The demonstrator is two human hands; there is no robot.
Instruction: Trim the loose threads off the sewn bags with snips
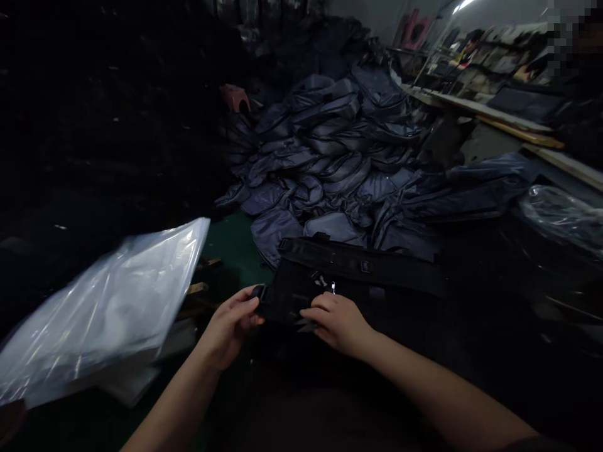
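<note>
A black bag (348, 267) lies in front of me, with dark straps and small fittings along its top. My left hand (234, 317) is closed at the bag's left end, its thumb and fingers pinching a black strap buckle (260, 292). Over the bag's front, my right hand (342, 320) is closed with the fingers curled. A small grey pointed tool (306, 326) sticks out under those fingers; its kind is hard to make out in the dim light. Just above the right hand, a shiny metal zipper pull (333, 287) shows on the bag.
Beyond the bag, dark blue-grey bags (320, 150) lie in a large heap. Clear plastic sheets (117, 301) are stacked at left. A pink stool (235, 98) stands behind. To the right are a long workbench (490, 113), plastic wrap (560, 213) and people farther back.
</note>
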